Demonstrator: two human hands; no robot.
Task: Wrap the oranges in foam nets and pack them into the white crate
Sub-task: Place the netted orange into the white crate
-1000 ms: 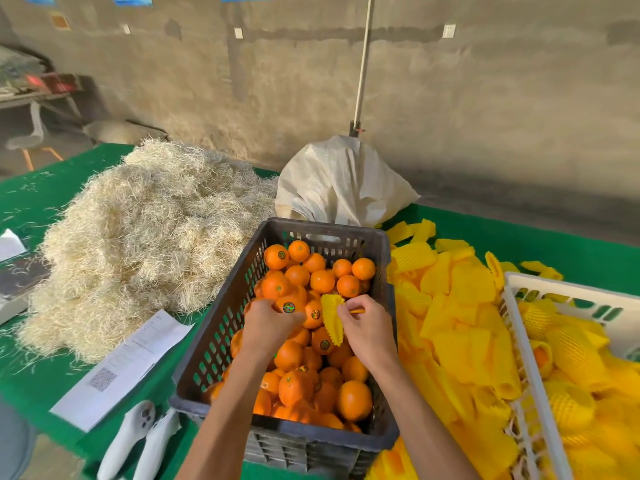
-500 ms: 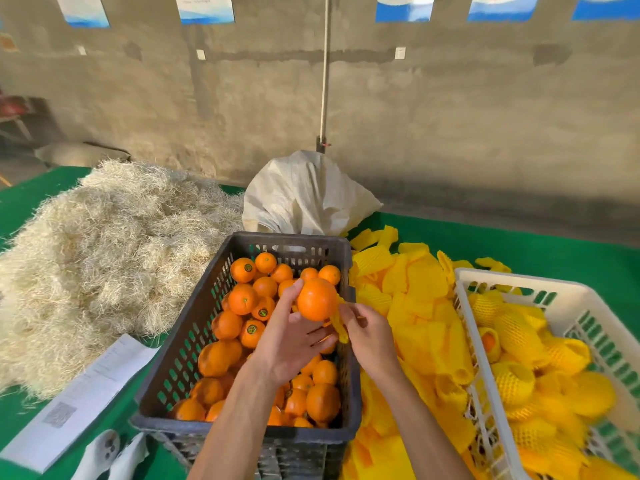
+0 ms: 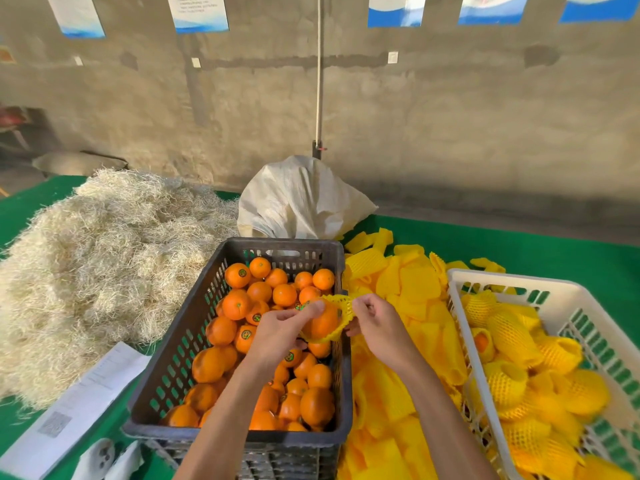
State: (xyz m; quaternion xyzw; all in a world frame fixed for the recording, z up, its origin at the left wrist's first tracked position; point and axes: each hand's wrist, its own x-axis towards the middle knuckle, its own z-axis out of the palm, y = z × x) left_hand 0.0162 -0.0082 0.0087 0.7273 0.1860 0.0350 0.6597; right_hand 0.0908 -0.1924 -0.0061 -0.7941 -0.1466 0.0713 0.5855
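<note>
— Orange (image 3: 323,323) half in its foam net (image 3: 337,315), over the near right part of the dark crate (image 3: 180,344). Which step is this?

— Wrapping, I'd judge. The left hand (image 3: 280,329) grips the fruit, fingers curled round it; the right hand (image 3: 377,323) pinches the net's rim, fingers nearly closed, stretching it.

— Next?

— Probably drawing the net fully over, then carrying it right, across the loose nets (image 3: 412,296) on the worktop (image 3: 554,247), into the white crate (image 3: 571,306), where wrapped ones already lie.
</note>
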